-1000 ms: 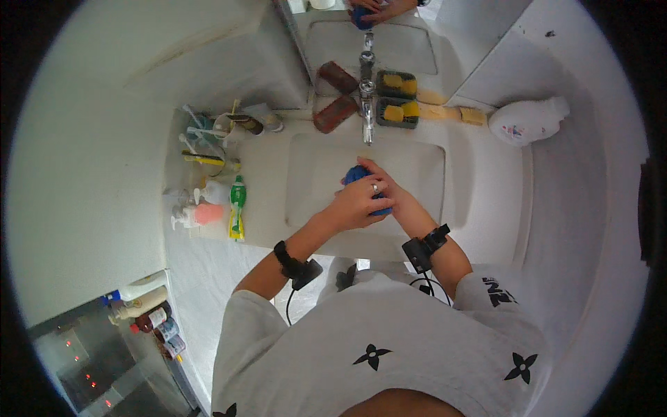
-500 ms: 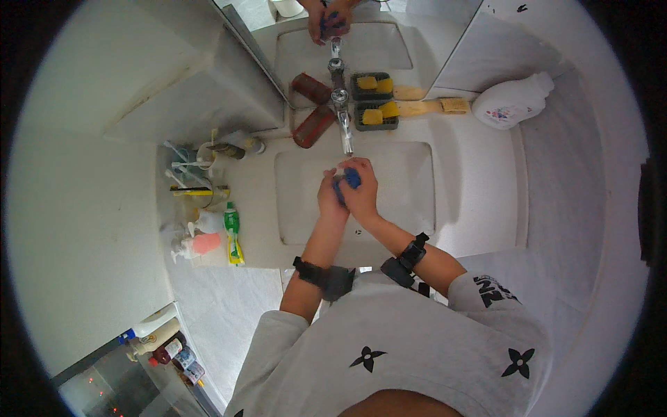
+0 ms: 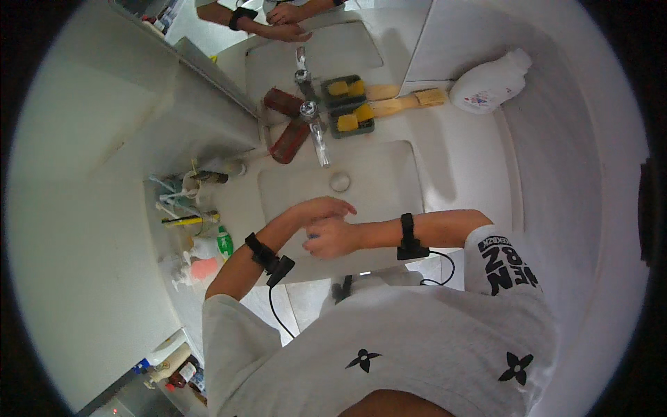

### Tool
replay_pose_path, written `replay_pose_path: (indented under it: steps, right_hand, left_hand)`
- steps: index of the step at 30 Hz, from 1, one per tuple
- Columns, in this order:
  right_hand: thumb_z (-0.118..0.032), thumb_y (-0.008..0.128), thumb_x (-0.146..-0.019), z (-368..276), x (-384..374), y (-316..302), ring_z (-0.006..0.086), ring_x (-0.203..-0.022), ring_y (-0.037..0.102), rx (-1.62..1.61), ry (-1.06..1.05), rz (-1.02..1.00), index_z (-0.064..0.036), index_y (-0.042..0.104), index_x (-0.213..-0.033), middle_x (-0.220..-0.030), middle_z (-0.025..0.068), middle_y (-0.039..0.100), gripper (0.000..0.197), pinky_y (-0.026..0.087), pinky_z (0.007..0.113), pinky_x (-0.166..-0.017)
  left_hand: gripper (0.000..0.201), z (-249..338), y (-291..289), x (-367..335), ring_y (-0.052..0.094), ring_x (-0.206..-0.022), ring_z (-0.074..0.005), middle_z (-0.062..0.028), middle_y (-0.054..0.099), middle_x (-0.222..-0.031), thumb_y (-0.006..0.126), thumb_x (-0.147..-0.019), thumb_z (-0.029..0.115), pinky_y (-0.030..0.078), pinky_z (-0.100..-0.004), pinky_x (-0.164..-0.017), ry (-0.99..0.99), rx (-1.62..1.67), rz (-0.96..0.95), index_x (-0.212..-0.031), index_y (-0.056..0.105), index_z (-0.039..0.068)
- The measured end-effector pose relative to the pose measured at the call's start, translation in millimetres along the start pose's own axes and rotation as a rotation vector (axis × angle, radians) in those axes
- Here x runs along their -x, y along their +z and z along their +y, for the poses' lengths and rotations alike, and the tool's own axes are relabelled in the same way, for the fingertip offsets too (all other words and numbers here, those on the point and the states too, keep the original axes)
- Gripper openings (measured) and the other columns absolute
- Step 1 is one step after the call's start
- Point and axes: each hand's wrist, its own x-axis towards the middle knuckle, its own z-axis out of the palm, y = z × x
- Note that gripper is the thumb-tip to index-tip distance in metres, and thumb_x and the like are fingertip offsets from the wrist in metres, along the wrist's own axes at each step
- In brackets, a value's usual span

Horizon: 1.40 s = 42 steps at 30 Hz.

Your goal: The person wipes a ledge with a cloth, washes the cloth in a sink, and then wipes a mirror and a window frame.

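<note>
Both my hands are over the white sink basin (image 3: 389, 174), below the chrome faucet (image 3: 318, 142). My left hand (image 3: 323, 207) is stretched out with its fingers pointing right. My right hand (image 3: 333, 238) lies against its near side, fingers curled. A trace of blue from a small soft wad (image 3: 314, 235) shows between the right fingers; most of it is hidden, and I cannot tell whether it is a cloth or a sponge. A round drain plug (image 3: 340, 182) sits in the basin beyond my hands.
Behind the basin are a reddish soap box (image 3: 290, 142), a dark tray (image 3: 361, 128) with yellow sponges, a wooden brush (image 3: 410, 102) and a white jug (image 3: 490, 83). Toothbrushes (image 3: 170, 198), a green tube (image 3: 224, 242) and pump bottles (image 3: 201, 268) stand left. A mirror hangs behind.
My hands have come down and nearer to me from under the faucet. The blue wad, plainly visible before between both hands, is now mostly hidden in the right. The left hand has straightened.
</note>
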Motion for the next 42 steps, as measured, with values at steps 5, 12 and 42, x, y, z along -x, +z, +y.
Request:
replay_pose_path:
  steps: [5, 12, 42]
  right_hand:
    - [-0.020, 0.061, -0.062, 3, 16, 27, 0.0278, -0.072, 0.056, -0.105, 0.010, -0.251, -0.0078, 0.057, -0.078, -0.073, 0.0101, 0.052, 0.021, 0.047, 0.041, -0.059]
    - [-0.023, 0.061, -0.063, 1, 15, 36, 0.0285, -0.080, 0.056, 0.168, 0.025, -0.739, -0.0095, 0.061, -0.071, -0.079, 0.0084, 0.056, 0.016, 0.048, 0.043, -0.062]
    - [-0.031, 0.059, -0.086, -170, 161, -43, 0.0245, -0.105, 0.054, -0.991, 1.329, 1.894, -0.0100, 0.052, -0.115, -0.113, 0.0080, 0.055, 0.037, 0.044, 0.042, -0.090]
  left_hand:
    - [0.025, 4, 6, -18, 0.053, -0.065, -0.0126, -0.0033, 0.062, -0.081, 0.053, -0.085, 0.023, 0.046, -0.0315, -0.057, -0.196, -0.642, 0.019, -0.101, 0.063, 0.006]
    - [0.025, -12, -12, -51, 0.057, -0.065, -0.0183, -0.0079, 0.064, -0.086, 0.059, -0.079, 0.024, 0.047, -0.0362, -0.056, -0.127, -1.035, 0.055, -0.090, 0.065, 0.003]
    - [0.051, -58, 205, -130, 0.060, -0.096, -0.0297, -0.0165, 0.060, -0.102, 0.071, -0.068, 0.011, 0.047, -0.0381, -0.082, 0.900, -0.810, 0.407, -0.114, 0.048, 0.005]
